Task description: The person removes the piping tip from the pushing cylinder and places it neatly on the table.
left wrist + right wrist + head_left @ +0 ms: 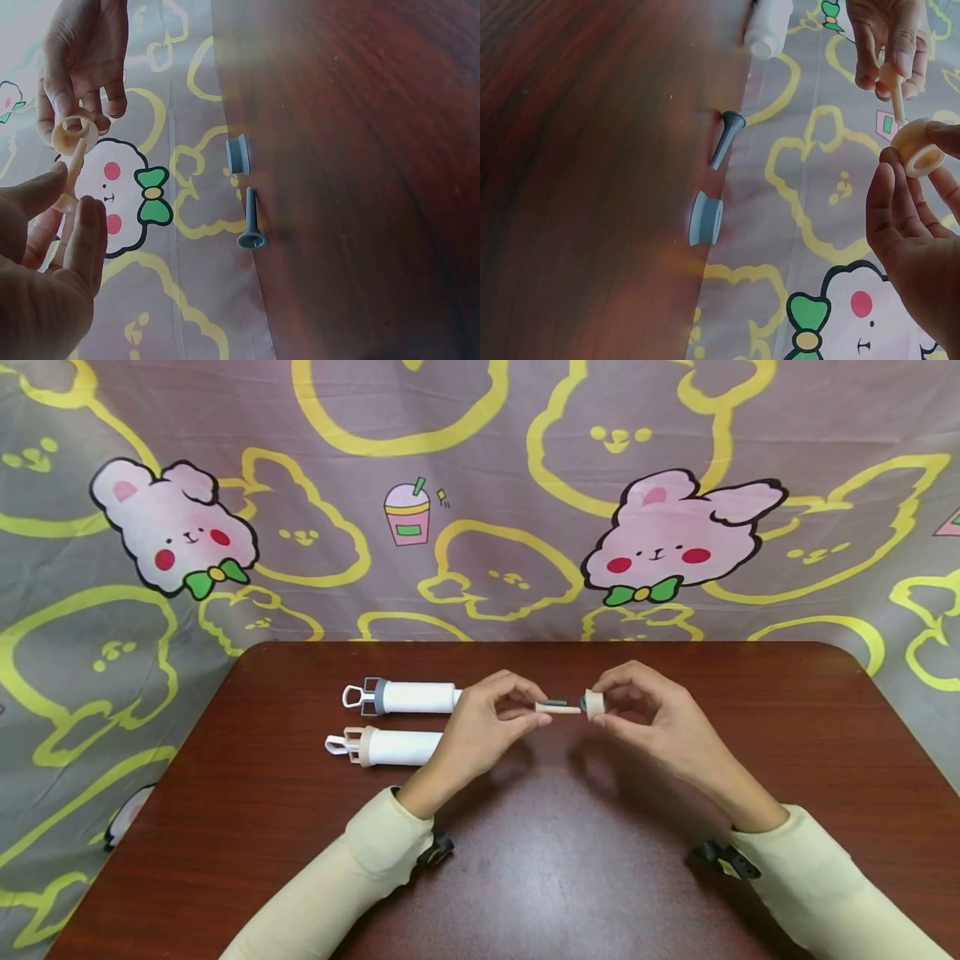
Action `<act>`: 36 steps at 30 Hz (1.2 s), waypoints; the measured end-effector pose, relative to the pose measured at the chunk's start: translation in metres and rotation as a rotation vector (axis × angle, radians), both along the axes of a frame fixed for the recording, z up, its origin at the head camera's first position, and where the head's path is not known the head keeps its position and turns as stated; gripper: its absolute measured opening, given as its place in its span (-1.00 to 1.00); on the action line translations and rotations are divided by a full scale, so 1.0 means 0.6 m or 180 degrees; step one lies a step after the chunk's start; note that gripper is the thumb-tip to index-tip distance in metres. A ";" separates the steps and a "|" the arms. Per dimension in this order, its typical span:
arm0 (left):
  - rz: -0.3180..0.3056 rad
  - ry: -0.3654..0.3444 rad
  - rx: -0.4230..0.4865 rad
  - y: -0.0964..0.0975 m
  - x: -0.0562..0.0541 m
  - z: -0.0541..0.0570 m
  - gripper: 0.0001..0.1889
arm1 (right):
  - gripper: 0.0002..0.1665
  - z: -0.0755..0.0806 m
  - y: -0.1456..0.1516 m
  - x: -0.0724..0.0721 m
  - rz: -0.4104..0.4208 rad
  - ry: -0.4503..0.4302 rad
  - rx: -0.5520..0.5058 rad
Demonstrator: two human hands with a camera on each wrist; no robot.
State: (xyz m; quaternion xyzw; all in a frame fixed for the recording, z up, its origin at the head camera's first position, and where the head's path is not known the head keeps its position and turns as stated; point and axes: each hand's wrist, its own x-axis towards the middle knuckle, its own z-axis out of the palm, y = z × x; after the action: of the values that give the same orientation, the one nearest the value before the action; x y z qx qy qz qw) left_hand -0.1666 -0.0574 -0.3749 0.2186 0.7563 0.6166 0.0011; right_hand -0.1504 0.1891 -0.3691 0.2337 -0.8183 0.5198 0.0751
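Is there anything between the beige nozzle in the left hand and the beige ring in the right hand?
Nothing visible. The beige nozzle in the left hand points at the beige ring in the right hand, with only open air between. The gray nozzle and gray ring lie on the table.

A home-like setup: a dark wooden table [300,827] backed by a cartoon-bunny cloth [480,485].
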 end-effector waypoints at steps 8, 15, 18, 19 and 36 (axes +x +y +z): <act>0.0173 -0.0030 -0.0358 0.002 0.006 -0.010 -0.81 | -0.68 -0.007 0.004 0.000 -0.0031 0.0083 0.0142; 0.0289 -0.0057 -0.0801 0.004 0.006 -0.018 -0.85 | -0.67 -0.018 0.007 0.000 -0.0083 0.0146 0.0341; 0.0253 -0.0152 -0.0965 0.005 0.006 -0.024 -0.86 | -0.68 -0.024 0.008 -0.001 -0.0107 0.0179 0.0439; 0.0241 -0.0207 -0.1002 0.006 0.005 -0.026 -0.86 | -0.68 -0.026 0.009 -0.001 -0.0111 0.0193 0.0474; 0.0176 -0.0586 -0.1397 0.015 0.007 -0.041 -0.88 | -0.75 -0.049 0.013 -0.001 -0.0160 -0.0019 0.0865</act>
State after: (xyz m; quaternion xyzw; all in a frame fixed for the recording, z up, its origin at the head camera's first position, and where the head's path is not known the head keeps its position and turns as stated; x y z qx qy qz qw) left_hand -0.1623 -0.0483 -0.3995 0.1353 0.8746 0.4545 0.1007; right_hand -0.1512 0.1969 -0.3986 0.2196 -0.8870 0.4028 0.0533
